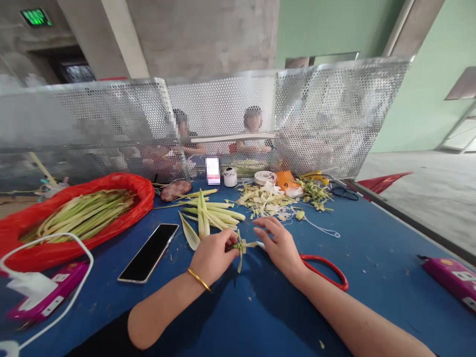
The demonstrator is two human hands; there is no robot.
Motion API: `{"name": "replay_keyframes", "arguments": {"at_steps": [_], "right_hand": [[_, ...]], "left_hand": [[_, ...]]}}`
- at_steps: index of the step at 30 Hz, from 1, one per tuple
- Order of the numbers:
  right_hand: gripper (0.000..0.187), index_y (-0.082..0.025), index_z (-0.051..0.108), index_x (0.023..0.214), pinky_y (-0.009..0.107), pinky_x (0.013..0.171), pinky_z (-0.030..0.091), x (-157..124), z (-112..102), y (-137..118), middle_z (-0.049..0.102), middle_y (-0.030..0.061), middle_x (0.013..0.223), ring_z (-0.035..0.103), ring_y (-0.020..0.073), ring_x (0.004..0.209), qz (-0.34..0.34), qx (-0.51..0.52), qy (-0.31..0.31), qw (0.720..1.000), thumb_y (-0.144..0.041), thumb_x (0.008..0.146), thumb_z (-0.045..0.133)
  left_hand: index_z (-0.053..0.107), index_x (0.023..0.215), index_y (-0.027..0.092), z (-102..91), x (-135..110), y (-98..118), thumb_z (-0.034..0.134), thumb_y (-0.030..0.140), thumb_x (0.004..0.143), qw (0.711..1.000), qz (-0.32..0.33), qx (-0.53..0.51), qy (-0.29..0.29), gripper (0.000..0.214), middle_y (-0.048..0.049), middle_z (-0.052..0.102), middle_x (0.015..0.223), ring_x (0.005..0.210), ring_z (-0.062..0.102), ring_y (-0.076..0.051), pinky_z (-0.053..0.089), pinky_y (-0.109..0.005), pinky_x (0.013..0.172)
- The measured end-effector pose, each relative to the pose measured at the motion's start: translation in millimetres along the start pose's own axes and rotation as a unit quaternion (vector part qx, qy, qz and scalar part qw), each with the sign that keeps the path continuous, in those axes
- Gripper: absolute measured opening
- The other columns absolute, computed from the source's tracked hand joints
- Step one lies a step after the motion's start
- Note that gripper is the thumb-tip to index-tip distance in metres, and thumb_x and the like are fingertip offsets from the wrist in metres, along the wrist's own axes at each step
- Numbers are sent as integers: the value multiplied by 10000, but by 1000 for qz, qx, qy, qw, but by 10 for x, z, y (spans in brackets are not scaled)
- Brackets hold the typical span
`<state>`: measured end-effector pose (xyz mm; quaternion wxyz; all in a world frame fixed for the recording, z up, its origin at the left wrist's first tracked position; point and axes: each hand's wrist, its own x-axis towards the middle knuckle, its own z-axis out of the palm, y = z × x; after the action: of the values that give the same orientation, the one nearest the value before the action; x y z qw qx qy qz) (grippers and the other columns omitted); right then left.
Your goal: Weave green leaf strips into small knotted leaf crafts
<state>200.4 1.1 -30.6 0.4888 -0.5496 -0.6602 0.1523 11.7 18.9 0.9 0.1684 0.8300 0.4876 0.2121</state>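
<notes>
My left hand (pixel 215 253), wearing a gold bangle, pinches a small woven piece of green leaf strips (pixel 238 246) between thumb and fingers. Loose strip ends stick out from it up, down and to the right. My right hand (pixel 277 245) hovers just to the right, its fingers apart and curved, with no thing visible between them. Beneath that hand and wrist lie scissors with red handles (pixel 344 280); their blade tip shows beside the woven piece, and the rest is covered. Beyond my left hand rest pale green leaf strips (pixel 223 215) on the blue table (pixel 230 317).
A red plastic bag (pixel 143 191) of long leaves stands left, near a phone (pixel 148 255) and a purple power strip (pixel 67 287). Leaf scraps (pixel 258 198) and an orange packet (pixel 288 182) lie at the back. A perforated metal screen (pixel 223 106) borders the table, with people behind it.
</notes>
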Motion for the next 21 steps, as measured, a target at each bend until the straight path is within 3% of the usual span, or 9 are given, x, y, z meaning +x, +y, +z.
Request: {"name": "replay_keyframes", "arguments": {"at_steps": [5,10,13,16,21], "right_hand": [[197,-216,675,956,291,738,502,-11,-19,-76,660,36,886,630,180,806,-20,132,-41,990,-369,845,622],[105,-202,632,751,260,614,471,-58,38,-134,637,-3,719,601,163,666,35,126,-50,990,-279,743,703],[77,-209,608,719,246,553,453,-75,70,-146,606,-29,603,597,156,587,72,143,-71,985,-254,772,642],[94,-211,623,710,245,545,447,-79,81,-124,604,-27,586,594,157,573,77,133,-77,985,-266,786,619],[149,-215,667,716,251,583,431,-99,83,-64,625,-4,665,578,158,632,38,68,-78,994,-262,834,590]], "left_hand": [[581,820,255,-118,-36,169,618,149,738,999,20,17,44,139,18,710,809,778,669,-192,430,-253,640],[583,793,236,-59,-37,148,608,132,712,997,-1,-55,51,134,18,669,731,710,639,-173,445,-247,617],[591,837,215,-12,-25,81,614,155,708,985,-7,-171,20,144,3,669,782,749,638,-165,483,-250,672],[619,934,185,36,-11,23,618,300,773,958,-31,-285,-30,199,-32,691,853,798,651,-176,508,-261,702],[719,857,197,158,-7,-40,618,364,789,967,-22,-246,-60,207,-16,712,785,746,640,-183,484,-251,671]]}}
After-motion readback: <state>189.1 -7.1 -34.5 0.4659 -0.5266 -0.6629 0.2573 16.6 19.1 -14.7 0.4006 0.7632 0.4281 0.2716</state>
